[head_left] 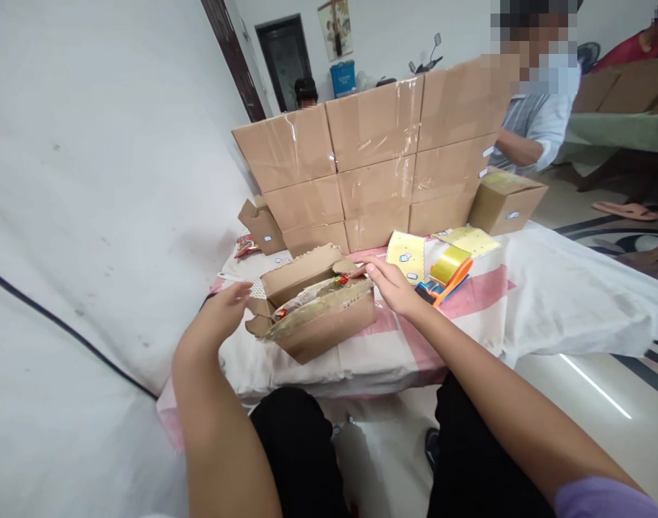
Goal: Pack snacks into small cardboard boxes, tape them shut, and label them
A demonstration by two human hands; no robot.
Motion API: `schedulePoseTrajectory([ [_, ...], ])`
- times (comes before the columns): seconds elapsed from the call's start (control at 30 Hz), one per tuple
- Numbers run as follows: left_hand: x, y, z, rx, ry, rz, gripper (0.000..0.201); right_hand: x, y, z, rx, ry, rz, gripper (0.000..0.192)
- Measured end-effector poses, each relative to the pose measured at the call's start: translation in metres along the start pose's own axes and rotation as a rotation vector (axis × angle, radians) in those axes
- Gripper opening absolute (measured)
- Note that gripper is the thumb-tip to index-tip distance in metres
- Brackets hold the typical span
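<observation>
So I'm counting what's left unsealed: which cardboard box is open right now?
The small box between the left hand and right hand, flaps up with packets showing. The stacked boxes behind are taped shut.

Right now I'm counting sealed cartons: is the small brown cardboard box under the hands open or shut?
Open: the small brown cardboard box has its flaps raised, packets showing inside.

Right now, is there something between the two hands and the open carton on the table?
Nothing visible. The left hand is at the left end flap of the open carton, and the right hand rests on its right top flap. The tape dispenser lies beside the right hand, off to the side.
</observation>
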State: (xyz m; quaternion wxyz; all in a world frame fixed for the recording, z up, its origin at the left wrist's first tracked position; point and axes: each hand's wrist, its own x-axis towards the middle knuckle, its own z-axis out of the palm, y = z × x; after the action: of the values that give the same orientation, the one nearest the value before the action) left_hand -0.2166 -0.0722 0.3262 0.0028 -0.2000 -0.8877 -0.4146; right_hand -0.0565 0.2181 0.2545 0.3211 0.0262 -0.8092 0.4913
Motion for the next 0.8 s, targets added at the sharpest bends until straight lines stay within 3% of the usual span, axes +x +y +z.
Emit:
schedulePoseTrajectory([
  [0.1,-0.008,0.002,-0.006,-0.105,-0.168,-0.168,0.042,0.001,0.003,0.001,0.007,0.005,-0.008,0.047],
  [0.13,-0.012,0.005,-0.008,-0.169,-0.172,-0.178,0.05,0.001,0.005,0.001,0.009,0.006,-0.012,0.047],
  [0.27,-0.026,0.017,-0.014,-0.411,-0.184,-0.095,0.065,0.001,0.008,0.003,-0.004,0.009,-0.027,0.047],
  [0.4,-0.028,0.006,-0.018,-0.426,-0.278,0.038,0.061,0.001,0.011,0.004,-0.032,0.01,-0.028,0.043],
  [0.5,-0.022,-0.01,-0.013,-0.428,-0.257,0.106,0.058,0.0,0.014,0.005,-0.051,0.006,-0.028,0.041],
  [0.6,-0.012,-0.026,-0.001,-0.239,-0.248,0.118,0.059,-0.001,0.015,0.007,-0.068,0.006,-0.027,0.04],
  [0.7,-0.001,-0.041,0.012,-0.167,-0.195,0.085,0.079,-0.001,0.015,0.008,-0.085,0.014,-0.033,0.04],
  [0.8,0.006,-0.052,0.018,-0.263,-0.117,0.038,0.1,0.0,0.013,0.007,-0.087,0.005,-0.023,0.042],
])
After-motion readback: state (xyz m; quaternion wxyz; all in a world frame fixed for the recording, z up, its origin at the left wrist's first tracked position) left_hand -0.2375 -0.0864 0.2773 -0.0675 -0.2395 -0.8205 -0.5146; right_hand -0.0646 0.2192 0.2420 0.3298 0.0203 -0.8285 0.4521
